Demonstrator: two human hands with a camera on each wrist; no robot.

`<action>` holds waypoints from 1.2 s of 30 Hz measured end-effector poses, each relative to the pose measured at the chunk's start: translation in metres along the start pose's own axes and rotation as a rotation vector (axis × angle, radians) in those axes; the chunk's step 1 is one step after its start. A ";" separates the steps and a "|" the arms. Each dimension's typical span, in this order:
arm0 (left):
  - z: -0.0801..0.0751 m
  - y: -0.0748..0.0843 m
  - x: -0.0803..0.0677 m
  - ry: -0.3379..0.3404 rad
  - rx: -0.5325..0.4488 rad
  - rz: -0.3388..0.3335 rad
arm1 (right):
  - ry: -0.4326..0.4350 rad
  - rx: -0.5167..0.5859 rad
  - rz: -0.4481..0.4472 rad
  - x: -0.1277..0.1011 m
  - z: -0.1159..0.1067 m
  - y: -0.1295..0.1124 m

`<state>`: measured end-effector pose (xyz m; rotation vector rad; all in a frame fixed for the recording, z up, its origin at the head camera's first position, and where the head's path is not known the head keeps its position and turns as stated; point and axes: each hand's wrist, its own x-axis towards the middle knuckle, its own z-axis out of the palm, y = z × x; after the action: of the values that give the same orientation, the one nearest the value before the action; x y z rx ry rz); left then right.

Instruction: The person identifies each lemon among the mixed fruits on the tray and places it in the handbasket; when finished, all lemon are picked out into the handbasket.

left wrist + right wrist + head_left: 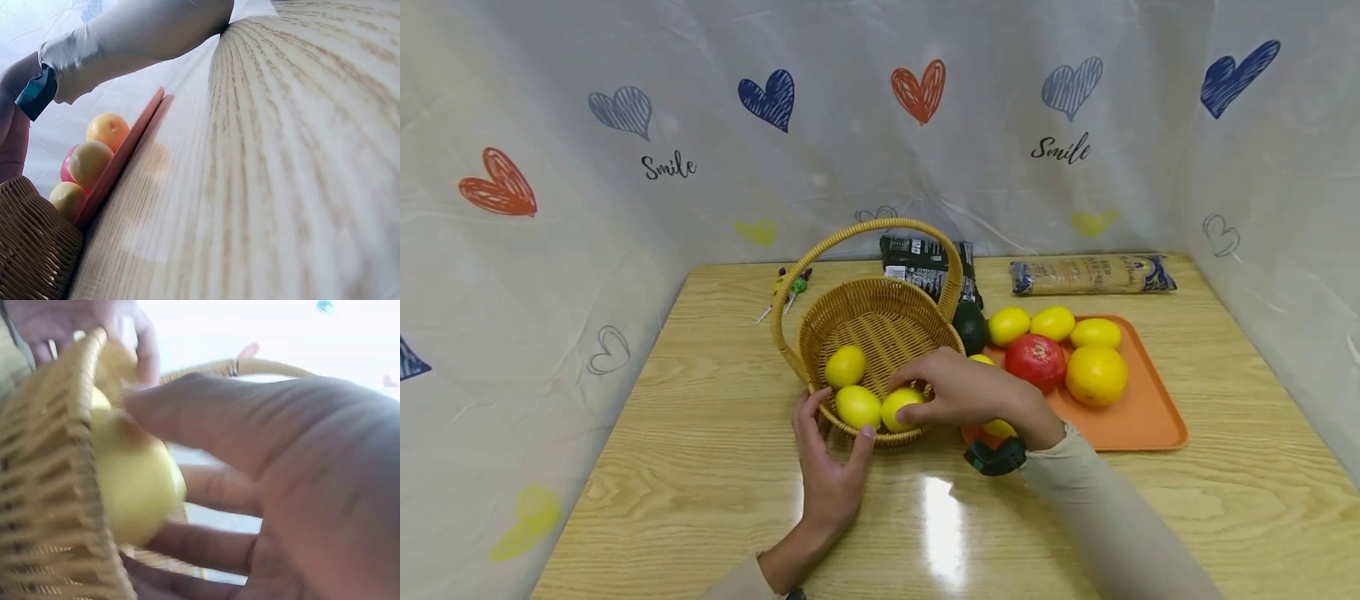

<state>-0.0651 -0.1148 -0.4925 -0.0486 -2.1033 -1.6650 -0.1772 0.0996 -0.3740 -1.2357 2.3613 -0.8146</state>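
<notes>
A round wicker basket (880, 329) with a tall arched handle stands in the middle of the table. Inside it, toward the front, lie a lemon (846, 367) and a second lemon (858, 407). My right hand (966, 387) reaches over the right rim and holds a third lemon (895, 408) between thumb and fingers, low in the basket; the right wrist view shows this lemon (134, 487) just inside the woven wall. At the front left, my left hand (831, 483) grips the basket rim, thumb in front and fingers at the side.
Right of the basket, an orange tray (1150, 417) carries a pomegranate (1035, 363), an orange (1097, 376) and several lemons (1096, 333). A dark green fruit (971, 327) lies beside it. Behind are a black packet (917, 271), a long noodle-like packet (1093, 275) and lollipops (797, 286).
</notes>
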 end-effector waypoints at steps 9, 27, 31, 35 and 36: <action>0.002 0.001 0.001 -0.004 0.002 -0.014 | 0.069 0.263 -0.045 -0.012 -0.015 0.005; 0.002 0.004 -0.001 -0.005 -0.002 -0.030 | 0.747 0.534 -0.097 -0.155 -0.103 0.069; 0.001 0.004 -0.001 -0.002 0.003 -0.030 | 0.787 0.544 -0.046 -0.172 -0.107 0.091; 0.000 0.002 0.000 -0.003 0.007 -0.025 | 0.788 0.483 0.074 -0.181 -0.105 0.116; 0.000 0.002 -0.001 -0.002 0.008 -0.023 | 0.790 0.444 0.131 -0.183 -0.103 0.122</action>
<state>-0.0638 -0.1144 -0.4907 -0.0237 -2.1198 -1.6710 -0.2082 0.3402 -0.3635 -0.6197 2.5328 -1.9199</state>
